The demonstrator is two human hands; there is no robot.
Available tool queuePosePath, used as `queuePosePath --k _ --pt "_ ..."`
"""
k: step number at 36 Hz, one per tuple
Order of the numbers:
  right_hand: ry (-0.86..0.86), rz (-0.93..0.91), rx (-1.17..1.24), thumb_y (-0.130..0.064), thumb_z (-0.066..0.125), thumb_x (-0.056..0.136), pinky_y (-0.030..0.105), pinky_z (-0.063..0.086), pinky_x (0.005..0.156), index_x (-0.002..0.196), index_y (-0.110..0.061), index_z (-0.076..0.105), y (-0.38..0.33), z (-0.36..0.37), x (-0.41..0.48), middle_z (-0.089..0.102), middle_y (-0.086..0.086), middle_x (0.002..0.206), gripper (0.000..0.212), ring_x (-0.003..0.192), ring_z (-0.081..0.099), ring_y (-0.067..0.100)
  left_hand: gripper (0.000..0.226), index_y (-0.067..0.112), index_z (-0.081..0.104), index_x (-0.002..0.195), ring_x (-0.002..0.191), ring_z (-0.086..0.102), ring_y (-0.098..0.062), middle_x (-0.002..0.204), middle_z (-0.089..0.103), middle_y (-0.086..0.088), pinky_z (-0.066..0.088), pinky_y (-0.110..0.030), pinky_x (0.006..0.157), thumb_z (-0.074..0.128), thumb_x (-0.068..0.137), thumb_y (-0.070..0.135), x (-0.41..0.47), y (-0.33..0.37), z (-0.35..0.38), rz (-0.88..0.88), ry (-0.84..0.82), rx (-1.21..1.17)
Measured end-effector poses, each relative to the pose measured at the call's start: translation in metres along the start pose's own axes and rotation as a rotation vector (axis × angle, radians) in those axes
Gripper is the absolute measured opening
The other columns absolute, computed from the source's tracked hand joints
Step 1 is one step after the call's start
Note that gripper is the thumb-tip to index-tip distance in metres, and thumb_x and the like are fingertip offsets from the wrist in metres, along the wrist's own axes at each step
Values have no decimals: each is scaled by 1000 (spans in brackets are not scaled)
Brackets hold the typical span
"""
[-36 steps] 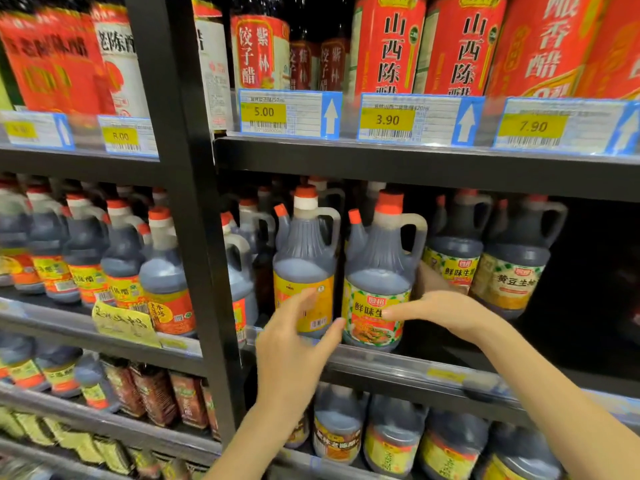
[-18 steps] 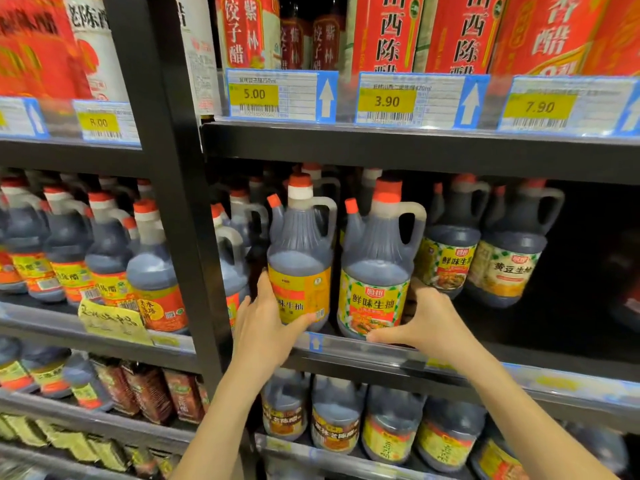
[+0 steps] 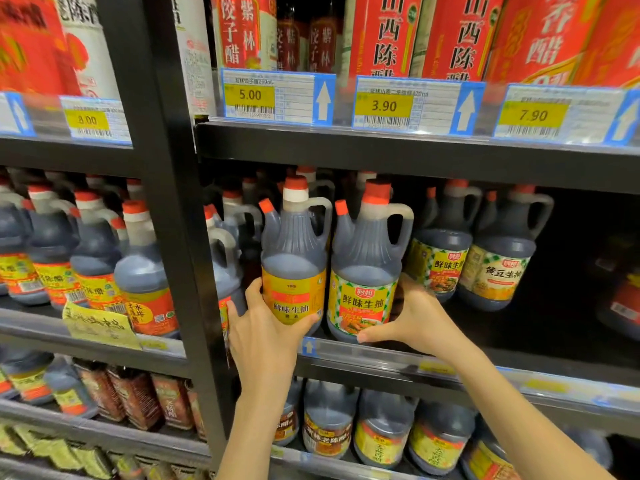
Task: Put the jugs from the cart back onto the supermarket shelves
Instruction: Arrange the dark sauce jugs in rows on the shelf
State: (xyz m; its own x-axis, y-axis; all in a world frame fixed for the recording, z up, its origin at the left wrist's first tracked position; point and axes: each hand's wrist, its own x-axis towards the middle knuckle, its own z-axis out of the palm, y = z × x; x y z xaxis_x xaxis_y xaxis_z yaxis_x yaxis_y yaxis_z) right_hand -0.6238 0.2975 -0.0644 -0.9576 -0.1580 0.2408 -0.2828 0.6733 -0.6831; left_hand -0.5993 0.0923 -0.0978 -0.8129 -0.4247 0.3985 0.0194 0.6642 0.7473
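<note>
Glossy translucent plastic jugs (image 3: 293, 258) (paper-look labels) on matt black metal shelves (image 3: 415, 154).

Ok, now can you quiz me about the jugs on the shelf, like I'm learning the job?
1. True or false: the left hand grips the yellow-label jug.
2. What price shows on the tag directly above that jug? A 5.00, B 7.90, C 8.00.
3. Fill in: the right hand holds the green-checked-label jug, which is on the yellow one's ___ side.
Key: 1 true; 2 A; 3 right.
</note>
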Motion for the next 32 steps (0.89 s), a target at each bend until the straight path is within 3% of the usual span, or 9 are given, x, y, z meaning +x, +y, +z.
queuePosePath --k 4,7,10,18,24,29,32 --pt "35 2 -9 -35 92 50 20 52 81 119 -14 46 -2 4 0 63 -3 112 85 103 61 11 93 13 40 138 126 46 -36 120 65 -12 38 -52 103 83 63 47 -4 7 -3 5 8 38" --pt "16 0 -9 -37 90 53 24 53 84 121 -15 45 -2 4 -1 63 -3 115 85 105 61 11 98 15 36 140 112 59 -34 115 67 -10 48 -48 92 78 63 58 -3 8 -10 28 -18 108" --pt "-29 -3 4 -39 90 53 22 52 86 124 -18 44 -3 2 -1 63 -6 117 87 107 61 9 105 19 30 144 105 63 -29 117 66 -5 51 -41 79 73 61 68 -1 6 -14 69 -54 139" --pt "49 -11 -8 -37 91 51 5 43 69 121 -17 47 -7 4 1 60 -12 104 85 99 58 5 106 17 20 148 109 60 -30 124 61 -6 48 -39 77 69 68 67 5 11 -18 78 -119 217" --pt "27 -9 11 -35 91 52 6 47 73 121 -15 45 -3 5 2 63 -8 110 85 100 60 4 103 11 14 147 109 61 -26 121 62 -6 46 -33 76 62 74 65 10 13 -20 124 -177 259" --pt "-53 -36 26 -33 89 57 0 43 76 128 -16 41 -6 2 3 58 -14 111 87 97 55 -8 99 9 23 143 105 61 -31 116 64 -10 45 -37 76 68 72 62 17 8 -21 130 -222 219" --pt "-72 -40 28 -33 89 57 1 44 80 130 -16 41 -5 1 5 57 -16 114 89 104 56 -4 97 8 25 143 107 60 -33 118 63 -11 44 -39 80 69 72 58 19 5 -21 144 -239 183"
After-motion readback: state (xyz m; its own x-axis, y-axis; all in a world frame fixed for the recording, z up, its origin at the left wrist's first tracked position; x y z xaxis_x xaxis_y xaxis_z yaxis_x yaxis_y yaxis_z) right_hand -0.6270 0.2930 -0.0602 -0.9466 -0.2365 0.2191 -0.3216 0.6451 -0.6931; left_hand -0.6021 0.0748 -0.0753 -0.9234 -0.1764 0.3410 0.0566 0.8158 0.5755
